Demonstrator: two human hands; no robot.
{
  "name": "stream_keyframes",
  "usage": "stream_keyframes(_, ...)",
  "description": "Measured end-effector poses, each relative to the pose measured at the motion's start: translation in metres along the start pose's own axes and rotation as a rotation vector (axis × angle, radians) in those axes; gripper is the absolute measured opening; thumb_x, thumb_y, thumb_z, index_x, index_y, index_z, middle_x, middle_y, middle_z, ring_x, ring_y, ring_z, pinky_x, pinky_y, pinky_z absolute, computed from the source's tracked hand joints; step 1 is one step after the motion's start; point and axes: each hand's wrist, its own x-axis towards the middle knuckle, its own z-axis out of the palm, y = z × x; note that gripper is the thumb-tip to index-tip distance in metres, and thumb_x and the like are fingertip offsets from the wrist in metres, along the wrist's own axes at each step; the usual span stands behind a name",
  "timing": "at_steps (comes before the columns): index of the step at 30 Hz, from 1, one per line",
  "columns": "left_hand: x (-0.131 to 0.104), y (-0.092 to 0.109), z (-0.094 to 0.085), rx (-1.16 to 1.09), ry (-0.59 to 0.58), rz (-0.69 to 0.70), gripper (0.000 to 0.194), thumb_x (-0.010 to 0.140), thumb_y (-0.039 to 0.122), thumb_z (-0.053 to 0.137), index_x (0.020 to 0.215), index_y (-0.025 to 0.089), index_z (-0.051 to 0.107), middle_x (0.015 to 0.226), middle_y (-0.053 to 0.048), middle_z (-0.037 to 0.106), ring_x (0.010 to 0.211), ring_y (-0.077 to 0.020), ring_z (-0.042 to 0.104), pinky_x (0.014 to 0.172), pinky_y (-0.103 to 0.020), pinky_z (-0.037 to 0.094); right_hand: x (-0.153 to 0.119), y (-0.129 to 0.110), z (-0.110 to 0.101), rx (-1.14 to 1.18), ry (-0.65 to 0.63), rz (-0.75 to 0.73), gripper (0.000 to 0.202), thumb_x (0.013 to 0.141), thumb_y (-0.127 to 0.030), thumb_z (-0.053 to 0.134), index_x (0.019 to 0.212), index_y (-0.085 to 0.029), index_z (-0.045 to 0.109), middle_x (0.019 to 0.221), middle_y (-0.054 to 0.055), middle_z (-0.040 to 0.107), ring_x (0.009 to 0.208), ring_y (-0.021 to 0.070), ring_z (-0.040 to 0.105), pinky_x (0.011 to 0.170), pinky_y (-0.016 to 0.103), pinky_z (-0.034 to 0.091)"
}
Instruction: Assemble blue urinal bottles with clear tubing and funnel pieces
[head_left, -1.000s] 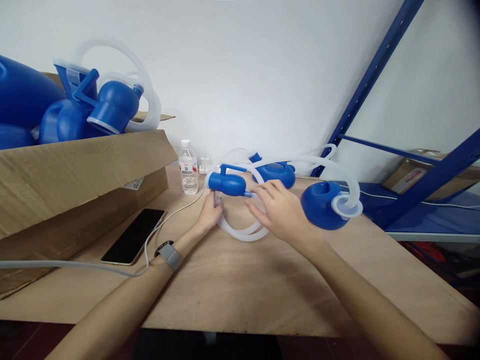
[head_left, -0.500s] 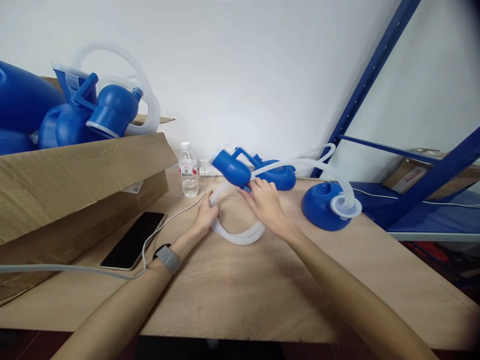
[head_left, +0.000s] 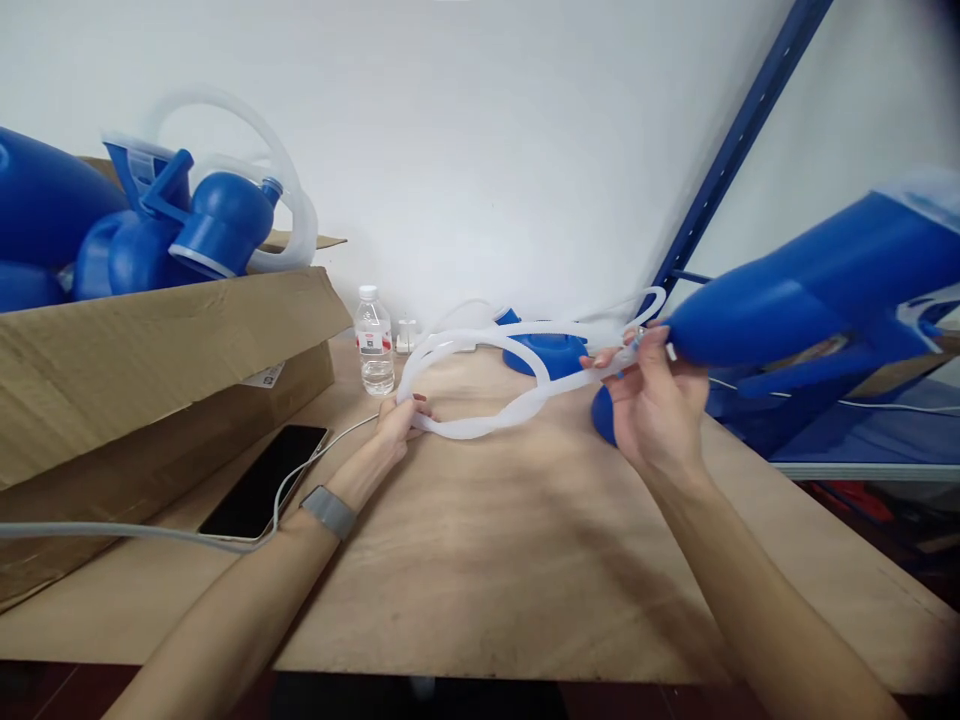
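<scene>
My left hand (head_left: 401, 425) is closed on the left side of a looped translucent white tube (head_left: 480, 428), held above the wooden table. Out to the right, my right hand (head_left: 660, 400) grips the joint where the tube meets the narrow neck of a blue plastic piece (head_left: 787, 295). That piece is raised and tilted, its wide pale-rimmed end pointing up and right, with a handle along its underside. Behind the tube, a blue container (head_left: 551, 352) rests near the wall. Another blue container (head_left: 603, 415) is mostly hidden behind my right hand.
At the left a cardboard box (head_left: 180, 350) holds several blue containers and a tube. A water bottle (head_left: 374, 340), a phone (head_left: 266, 482) and a white cable (head_left: 277, 505) are beside it. A blue metal shelf (head_left: 739, 150) stands at the right.
My right hand has moved right with the blue piece, which has swung round and now appears much larger. The tube loop is pulled wider and raised. My left hand has shifted slightly left.
</scene>
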Motion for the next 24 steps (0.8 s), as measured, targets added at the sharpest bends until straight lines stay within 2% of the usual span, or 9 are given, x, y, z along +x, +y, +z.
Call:
stream_keyframes(5,0.004,0.001,-0.002,-0.038,0.003,-0.017,0.031,0.062,0.003,0.068,0.085,0.02,0.058,0.077,0.0,0.065,0.07,-0.0161,0.068,0.071,-0.032,0.062,0.009,-0.007,-0.034,-0.039,0.071,-0.054,0.036,0.082,-0.054,0.078,0.089,-0.026,0.057,0.077,-0.008,0.054,0.048,0.0084,0.054,0.056,0.03,0.057)
stream_keyframes(7,0.004,0.001,-0.003,-0.042,-0.016,-0.021,0.031,0.062,0.005,0.071,0.085,0.02,0.058,0.08,-0.001,0.066,0.073,-0.0174,0.069,0.071,-0.033,0.063,0.011,-0.006,-0.046,-0.092,0.049,-0.065,0.04,0.08,-0.059,0.078,0.094,-0.027,0.058,0.075,-0.008,0.054,0.046,0.0092,0.053,0.052,0.029,0.055)
stream_keyframes(9,0.004,0.001,-0.003,-0.038,-0.033,-0.01,0.031,0.063,0.006,0.073,0.086,0.021,0.058,0.082,-0.002,0.067,0.075,-0.0182,0.07,0.072,-0.033,0.063,0.009,-0.004,-0.054,-0.213,-0.059,-0.005,0.044,0.08,-0.061,0.076,0.102,-0.028,0.059,0.072,-0.008,0.056,0.047,0.0111,0.054,0.052,0.029,0.053)
stream_keyframes(12,0.003,-0.002,-0.004,-0.025,-0.06,0.033,0.031,0.063,0.007,0.074,0.086,0.021,0.059,0.084,-0.002,0.067,0.08,-0.0181,0.07,0.075,-0.032,0.062,-0.002,0.0,-0.06,-0.487,-0.344,0.152,0.044,0.086,-0.061,0.07,0.107,-0.023,0.061,0.067,-0.003,0.062,0.055,0.0165,0.061,0.059,0.032,0.054)
stream_keyframes(15,0.005,-0.005,-0.005,-0.014,-0.092,0.046,0.025,0.065,0.01,0.073,0.085,0.02,0.061,0.084,-0.002,0.067,0.082,-0.018,0.069,0.078,-0.032,0.062,-0.014,0.0,-0.06,-0.683,-0.552,0.197,0.042,0.089,-0.06,0.066,0.101,-0.02,0.066,0.087,0.007,0.072,0.071,0.0219,0.066,0.066,0.036,0.056)
stream_keyframes(18,0.008,-0.006,-0.007,-0.016,-0.109,0.015,0.019,0.069,0.016,0.073,0.083,0.019,0.061,0.083,-0.002,0.067,0.08,-0.0179,0.069,0.08,-0.034,0.062,-0.018,-0.004,-0.063,-0.832,-0.657,0.2,0.039,0.093,-0.057,0.059,0.102,-0.021,0.068,0.108,0.011,0.074,0.081,0.0249,0.068,0.071,0.039,0.056)
stream_keyframes(21,0.012,-0.004,-0.009,-0.031,-0.119,-0.044,0.015,0.072,0.017,0.071,0.084,0.018,0.062,0.082,-0.004,0.068,0.077,-0.0194,0.07,0.079,-0.036,0.063,-0.012,-0.01,-0.074,-1.015,-0.692,0.139,0.036,0.093,-0.053,0.057,0.109,-0.023,0.069,0.113,0.012,0.073,0.098,0.0322,0.069,0.083,0.046,0.056)
stream_keyframes(24,0.014,-0.002,-0.01,-0.051,-0.129,-0.095,0.015,0.073,0.014,0.067,0.087,0.017,0.063,0.082,-0.007,0.071,0.077,-0.0215,0.072,0.076,-0.037,0.064,-0.005,-0.018,-0.088,-1.163,-0.728,0.047,0.03,0.089,-0.048,0.059,0.105,-0.026,0.071,0.116,0.014,0.073,0.113,0.0386,0.065,0.096,0.05,0.052)
